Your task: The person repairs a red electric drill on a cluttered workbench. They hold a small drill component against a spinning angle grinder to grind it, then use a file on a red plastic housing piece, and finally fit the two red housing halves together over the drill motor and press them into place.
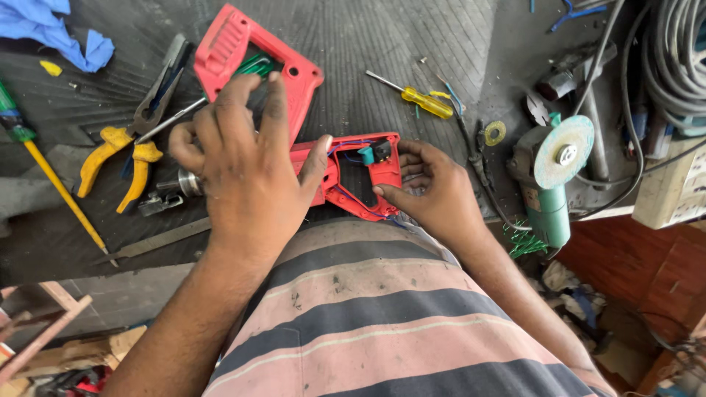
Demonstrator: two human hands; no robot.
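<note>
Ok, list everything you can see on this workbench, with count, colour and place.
drill housing half: 1, red, open with wires, centre, under both hands
loose housing half: 1, red, behind it
pliers: 1, yellow handles, left
small screwdriver: 1, yellow handle, right of centre
long screwdriver: 1, yellow and green, far left
angle grinder: 1, green, right edge
cloth: 1, blue, top left
cables: a coil, grey, top right
file: 1, grey, front left
left hand: on the housing
right hand: grips its handle end
</note>
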